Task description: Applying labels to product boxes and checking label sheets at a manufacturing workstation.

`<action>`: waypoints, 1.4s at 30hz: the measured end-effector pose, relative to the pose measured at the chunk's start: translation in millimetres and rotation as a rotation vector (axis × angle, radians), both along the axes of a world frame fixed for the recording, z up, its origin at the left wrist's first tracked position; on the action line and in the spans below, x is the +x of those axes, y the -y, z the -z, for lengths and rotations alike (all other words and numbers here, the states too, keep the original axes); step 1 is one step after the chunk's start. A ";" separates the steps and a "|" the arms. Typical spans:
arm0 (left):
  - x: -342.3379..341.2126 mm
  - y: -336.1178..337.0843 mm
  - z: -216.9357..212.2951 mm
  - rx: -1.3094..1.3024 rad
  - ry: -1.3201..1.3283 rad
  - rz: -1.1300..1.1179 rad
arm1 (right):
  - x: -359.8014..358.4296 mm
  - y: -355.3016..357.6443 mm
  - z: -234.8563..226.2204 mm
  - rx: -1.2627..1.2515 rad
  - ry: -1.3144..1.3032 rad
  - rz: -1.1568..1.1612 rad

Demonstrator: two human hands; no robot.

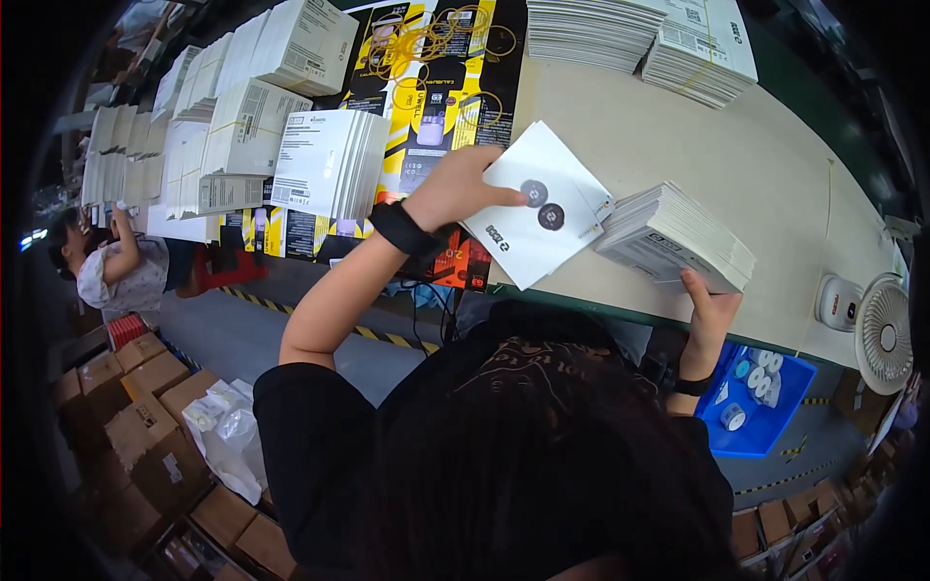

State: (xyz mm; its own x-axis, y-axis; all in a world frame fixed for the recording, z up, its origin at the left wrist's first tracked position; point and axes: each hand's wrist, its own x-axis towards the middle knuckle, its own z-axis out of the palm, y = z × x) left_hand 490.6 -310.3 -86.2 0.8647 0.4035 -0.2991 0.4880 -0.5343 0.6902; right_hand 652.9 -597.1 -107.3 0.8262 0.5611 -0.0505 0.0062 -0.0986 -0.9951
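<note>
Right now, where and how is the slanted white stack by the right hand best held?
Probably near the right end of the slanted white stack, from the person's side, thumb on the printed face: its thin, leaning layers could slide unless pinched.

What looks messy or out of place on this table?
The yellow rubber bands lie in a loose tangle on the yellow-and-black printed cardboard, untidy beside the neater white stacks. I see nothing spilled or damaged.
</note>
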 end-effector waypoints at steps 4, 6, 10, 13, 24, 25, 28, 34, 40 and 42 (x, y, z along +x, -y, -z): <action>-19.5 -8.1 -48.5 -0.197 0.328 -0.253 | 2.3 1.3 8.6 0.080 0.074 0.030; -40.1 10.8 -68.4 0.193 0.408 -0.255 | 4.5 2.6 11.4 0.030 0.022 0.023; -58.3 43.9 -59.9 0.823 0.454 0.039 | 7.2 4.9 14.7 0.041 0.020 0.012; -62.8 60.0 -30.3 0.819 0.265 0.195 | 6.8 5.0 13.8 0.043 0.036 0.001; -77.1 57.0 -14.1 0.882 0.417 0.177 | 6.6 -17.0 -2.9 0.073 0.049 0.066; -76.1 55.9 -16.3 0.889 0.461 0.152 | 6.5 -19.4 -4.8 0.123 0.004 0.090; -68.0 53.0 -21.2 0.800 0.526 -0.035 | 3.8 -29.8 -10.1 0.232 -0.088 0.146; -23.3 86.9 -23.4 0.717 0.613 -0.343 | -21.9 -71.7 -9.9 0.528 -0.518 0.272; 17.9 165.2 -17.2 0.785 0.326 -0.283 | -47.5 -91.2 1.3 0.502 -0.510 0.144; 11.6 168.5 -17.1 0.743 0.250 -0.152 | -44.7 -87.3 4.7 0.521 -0.556 0.140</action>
State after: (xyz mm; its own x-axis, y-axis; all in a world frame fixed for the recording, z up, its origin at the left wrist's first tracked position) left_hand 502.2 -478.8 -69.1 0.7904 0.5397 0.2898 0.4698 -0.8376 0.2786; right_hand 608.3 -509.8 -112.0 0.8216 0.5185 -0.2369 -0.4861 0.4201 -0.7663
